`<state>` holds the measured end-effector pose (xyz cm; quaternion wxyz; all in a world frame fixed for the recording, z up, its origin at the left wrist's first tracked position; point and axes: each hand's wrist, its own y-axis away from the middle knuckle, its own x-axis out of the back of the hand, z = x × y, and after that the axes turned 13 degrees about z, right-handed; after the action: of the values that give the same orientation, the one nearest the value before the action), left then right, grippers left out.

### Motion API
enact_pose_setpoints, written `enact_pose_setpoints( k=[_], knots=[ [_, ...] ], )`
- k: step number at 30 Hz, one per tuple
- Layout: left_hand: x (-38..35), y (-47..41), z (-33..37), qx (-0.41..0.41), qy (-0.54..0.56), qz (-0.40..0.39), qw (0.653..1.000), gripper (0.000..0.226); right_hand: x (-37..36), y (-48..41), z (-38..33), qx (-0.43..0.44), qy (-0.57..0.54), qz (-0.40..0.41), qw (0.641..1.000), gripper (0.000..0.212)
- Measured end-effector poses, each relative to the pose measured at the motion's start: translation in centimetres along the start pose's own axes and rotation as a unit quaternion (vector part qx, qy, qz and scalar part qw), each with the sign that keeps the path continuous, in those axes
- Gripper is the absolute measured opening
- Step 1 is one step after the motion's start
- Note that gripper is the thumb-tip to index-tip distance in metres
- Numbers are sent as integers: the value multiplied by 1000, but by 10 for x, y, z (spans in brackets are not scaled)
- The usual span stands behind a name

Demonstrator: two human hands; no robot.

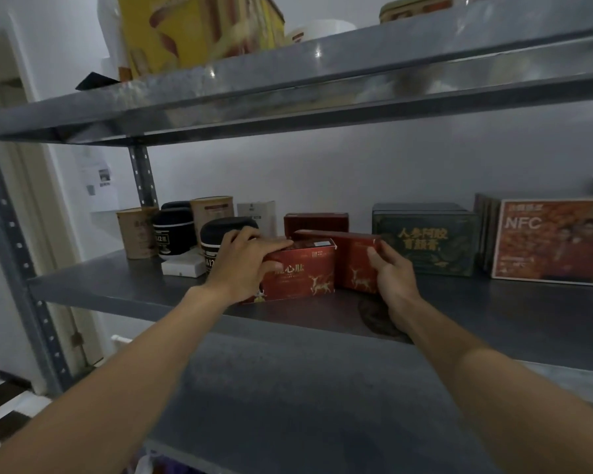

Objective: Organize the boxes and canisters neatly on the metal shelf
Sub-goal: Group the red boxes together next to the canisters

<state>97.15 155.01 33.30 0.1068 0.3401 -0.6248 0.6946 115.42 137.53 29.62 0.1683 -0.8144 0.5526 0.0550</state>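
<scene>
Left hand [243, 265] curls over the front red cardboard box [302, 275]; right hand [392, 273] grips the second red cardboard box [351, 260], seemingly squaring them.

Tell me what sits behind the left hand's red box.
A second red box, held by the right hand, and a darker red box farther back, whose lower half is covered.
</scene>
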Motion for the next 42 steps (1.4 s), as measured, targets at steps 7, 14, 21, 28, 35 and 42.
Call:
enact_pose_setpoints(
  k=[7, 14, 21, 28, 35, 42],
  knots=[
    [-40, 4, 5, 3, 54, 100, 994, 42, -1, -4, 2, 11, 51, -23, 998, 41],
    [-55, -4, 18, 26, 155, 101, 982, 42, 2, 3, -3, 18, 35, -78, 996, 43],
    [-71, -4, 30, 155, 302, 46, 939, 104, 0, -5, 8, 57, 104, -54, 991, 88],
    [-81, -12, 23, 324, 447, -31, 833, 111, -3, -15, 12, 68, 103, -66, 990, 73],
    [-99, -21, 15, 336, 488, -18, 805, 90, -11, -31, 22, 115, 168, -98, 974, 67],
    [-115, -34, 2, 359, 486, 11, 796, 99, -30, -46, 28, 193, 304, -114, 926, 73]
  ],
)
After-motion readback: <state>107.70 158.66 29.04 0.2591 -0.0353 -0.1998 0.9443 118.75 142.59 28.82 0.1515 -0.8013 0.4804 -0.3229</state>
